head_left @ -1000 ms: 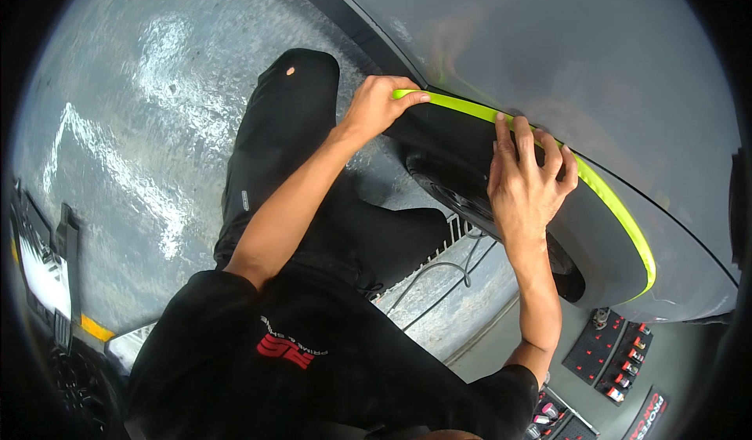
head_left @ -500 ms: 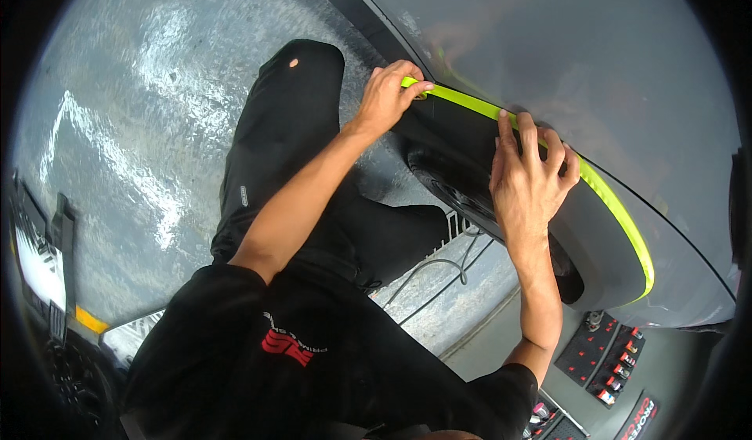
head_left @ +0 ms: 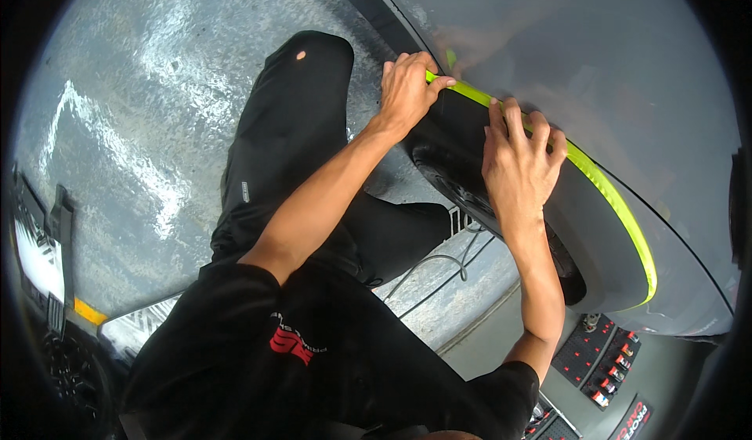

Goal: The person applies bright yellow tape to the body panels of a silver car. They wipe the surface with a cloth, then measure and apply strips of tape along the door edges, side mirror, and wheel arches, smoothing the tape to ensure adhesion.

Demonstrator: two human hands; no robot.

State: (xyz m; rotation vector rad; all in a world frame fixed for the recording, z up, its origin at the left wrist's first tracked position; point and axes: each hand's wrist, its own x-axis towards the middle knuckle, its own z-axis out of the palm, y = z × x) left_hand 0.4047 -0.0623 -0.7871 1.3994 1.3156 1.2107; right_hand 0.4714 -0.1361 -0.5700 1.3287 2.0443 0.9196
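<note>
A strip of bright yellow-green masking tape (head_left: 616,199) runs along the upper edge of a dark wheel-arch trim (head_left: 599,228) on a grey car body panel (head_left: 580,48). My left hand (head_left: 407,87) pinches the tape near its far left end, thumb and bent fingers at the front corner of the trim. Further right along the strip, my right hand (head_left: 521,158) rests its spread, slightly bent fingertips on the tape, with the palm over the arch. Below the trim, the dark wheel (head_left: 450,185) is partly hidden by my right forearm.
My bent legs in black trousers (head_left: 286,126) are on the shiny grey floor (head_left: 117,150). Cables (head_left: 442,260) lie under the arch. At lower right stands a dark rack (head_left: 615,369) with small red-capped bottles; at lower left, a framed panel (head_left: 39,264) and another wheel (head_left: 74,377).
My left hand has shifted slightly right and up along the trim corner. My right hand has slid a little left and up along the tape, so the hands are closer together.
</note>
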